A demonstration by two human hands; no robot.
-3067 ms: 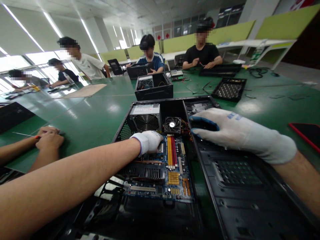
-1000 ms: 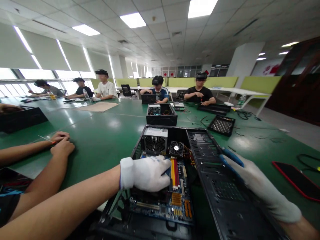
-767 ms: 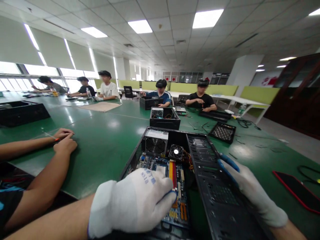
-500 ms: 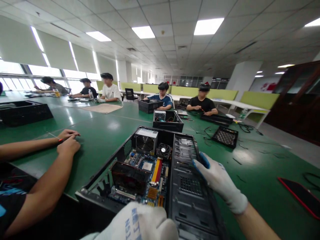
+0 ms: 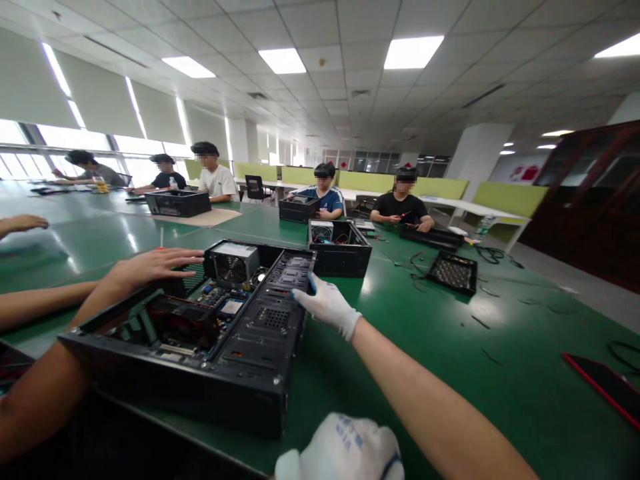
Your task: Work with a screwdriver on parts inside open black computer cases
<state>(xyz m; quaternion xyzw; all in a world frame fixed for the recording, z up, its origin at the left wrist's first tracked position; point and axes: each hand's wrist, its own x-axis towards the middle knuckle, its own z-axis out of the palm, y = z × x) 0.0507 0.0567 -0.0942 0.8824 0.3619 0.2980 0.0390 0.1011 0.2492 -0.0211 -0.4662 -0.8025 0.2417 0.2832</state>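
Note:
An opened black computer case (image 5: 200,390) lies on the green table at centre left, its power supply (image 5: 233,261), fan and circuit board exposed. My right hand (image 5: 330,307), in a white glove with blue fingertips, grips the case's right long edge near the far end, thumb over the rim. My left hand (image 5: 345,448), also gloved, is a closed fist at the bottom centre, apart from the case. Its fingers face away, so whether anything is inside them is hidden. A co-worker's bare hand (image 5: 155,265) reaches over the case's far left side.
Behind stands a smaller black case (image 5: 340,259) with a power supply in it. A black perforated panel (image 5: 454,272) and loose cables lie to the right, and a red-edged black pad (image 5: 603,390) sits at the far right. Several people work across the green table (image 5: 425,373).
The computer case has shifted left and turned, with my right hand moving along on its edge. My left hand has come away to the right. The co-worker's hand has moved onto the case.

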